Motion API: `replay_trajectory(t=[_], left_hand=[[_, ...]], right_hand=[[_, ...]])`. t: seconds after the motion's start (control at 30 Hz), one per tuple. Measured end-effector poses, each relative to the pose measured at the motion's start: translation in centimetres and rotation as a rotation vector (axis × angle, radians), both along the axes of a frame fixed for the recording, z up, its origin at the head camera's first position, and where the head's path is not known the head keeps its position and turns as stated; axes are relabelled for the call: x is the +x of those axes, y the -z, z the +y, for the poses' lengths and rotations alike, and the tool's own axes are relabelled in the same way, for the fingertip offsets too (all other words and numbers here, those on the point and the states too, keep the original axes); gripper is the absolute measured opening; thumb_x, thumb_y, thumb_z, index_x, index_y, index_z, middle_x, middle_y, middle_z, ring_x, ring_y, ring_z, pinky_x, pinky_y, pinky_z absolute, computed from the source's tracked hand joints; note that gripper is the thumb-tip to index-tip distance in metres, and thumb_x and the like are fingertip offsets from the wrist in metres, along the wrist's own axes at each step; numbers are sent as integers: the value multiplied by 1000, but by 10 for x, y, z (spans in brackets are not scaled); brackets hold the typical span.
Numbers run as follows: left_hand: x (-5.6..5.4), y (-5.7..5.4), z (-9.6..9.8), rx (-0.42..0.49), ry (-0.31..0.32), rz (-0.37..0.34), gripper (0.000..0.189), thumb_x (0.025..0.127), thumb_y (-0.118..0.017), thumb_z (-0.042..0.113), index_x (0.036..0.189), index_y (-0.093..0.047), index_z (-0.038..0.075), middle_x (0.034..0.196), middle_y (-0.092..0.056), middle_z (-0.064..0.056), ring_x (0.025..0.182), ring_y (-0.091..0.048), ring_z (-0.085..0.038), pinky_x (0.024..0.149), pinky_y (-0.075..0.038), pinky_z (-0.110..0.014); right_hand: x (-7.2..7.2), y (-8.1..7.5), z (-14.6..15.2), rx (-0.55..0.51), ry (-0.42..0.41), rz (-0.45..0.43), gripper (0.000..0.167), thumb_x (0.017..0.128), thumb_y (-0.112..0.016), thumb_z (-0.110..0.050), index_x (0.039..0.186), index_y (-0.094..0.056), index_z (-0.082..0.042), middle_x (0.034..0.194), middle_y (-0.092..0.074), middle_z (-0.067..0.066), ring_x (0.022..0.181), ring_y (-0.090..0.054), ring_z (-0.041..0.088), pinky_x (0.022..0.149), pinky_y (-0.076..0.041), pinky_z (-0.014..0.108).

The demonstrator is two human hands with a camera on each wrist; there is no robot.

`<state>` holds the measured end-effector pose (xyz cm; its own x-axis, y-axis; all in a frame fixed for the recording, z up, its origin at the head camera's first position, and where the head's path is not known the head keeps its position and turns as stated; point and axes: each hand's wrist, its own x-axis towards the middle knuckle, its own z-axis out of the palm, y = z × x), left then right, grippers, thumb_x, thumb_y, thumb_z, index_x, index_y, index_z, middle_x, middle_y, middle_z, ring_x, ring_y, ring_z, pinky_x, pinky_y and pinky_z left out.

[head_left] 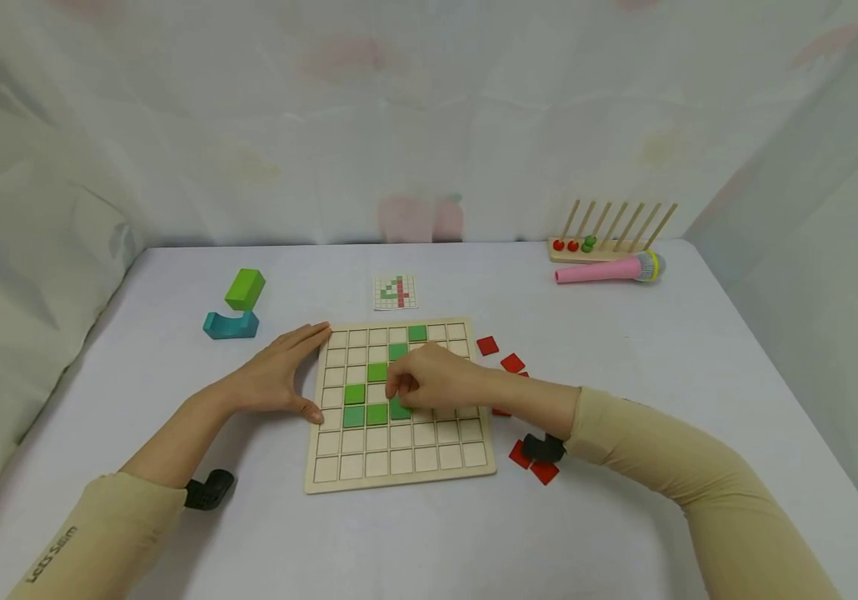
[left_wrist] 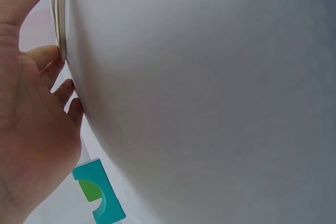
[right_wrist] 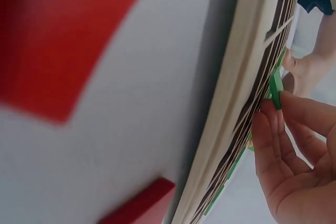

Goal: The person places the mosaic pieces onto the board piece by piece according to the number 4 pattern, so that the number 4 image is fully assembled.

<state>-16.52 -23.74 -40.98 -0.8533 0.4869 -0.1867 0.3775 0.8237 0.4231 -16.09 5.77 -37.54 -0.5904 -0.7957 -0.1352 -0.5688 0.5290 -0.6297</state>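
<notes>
A wooden grid board [head_left: 429, 458] lies on the table with several green square tiles [head_left: 354, 416] set in its cells. My left hand [head_left: 271, 372] rests at the board's left side, thumb and fingers spread and touching its edge. Over the middle of the board, my right hand [head_left: 438, 379] has curled fingers. The right wrist view shows a tilted green tile [right_wrist: 276, 85] pinched at its fingertips, close to the grid. Part of the board lies hidden beneath that hand and forearm.
Several red tiles [head_left: 545, 472] lie right of the board. Behind it is a small pattern card [head_left: 395, 292]. A green block [head_left: 245, 289] and teal arch block [head_left: 231, 326] sit at left. At back right are a pink toy microphone [head_left: 601, 271] and a bead rack [head_left: 594, 251].
</notes>
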Motion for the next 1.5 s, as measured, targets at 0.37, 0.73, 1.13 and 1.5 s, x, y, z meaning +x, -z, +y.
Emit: replay_trajectory(t=[0.37,0.73,1.13,1.5], left_hand=[[0,-1,1,-1,-3,-6,136,53,-85,68,158,-21,9,166,-19,-14,152,-16,-44,118,-21,-68],[0,-1,1,-2,-7,-9,136,53,-86,66,158,-22,9,166,-19,-14,152,-16,-44,118,-22,-68],[0,-1,1,-3,-1,-7,136,53,-87,66,158,-22,8,166,-19,-14,152,-16,-44,119,-21,-67],[0,-1,1,-4,-1,-4,136,53,-86,67,158,-22,8,166,-19,-14,152,-16,-44,119,-22,-67]], right_hand=[[2,0,-1,11,-13,0,15,88,-64,-4,93,-74,-14,84,-71,-6,76,-61,3,72,-51,15],[4,1,-2,36,-22,2,11,87,-70,-7,95,-74,-13,86,-72,-4,79,-60,4,74,-50,15],[4,0,-1,39,-33,0,12,86,-73,-7,96,-74,-14,90,-72,-2,80,-60,5,74,-50,16],[4,0,0,49,-40,25,14,87,-71,-7,98,-74,-15,88,-70,-4,79,-57,5,73,-49,17]])
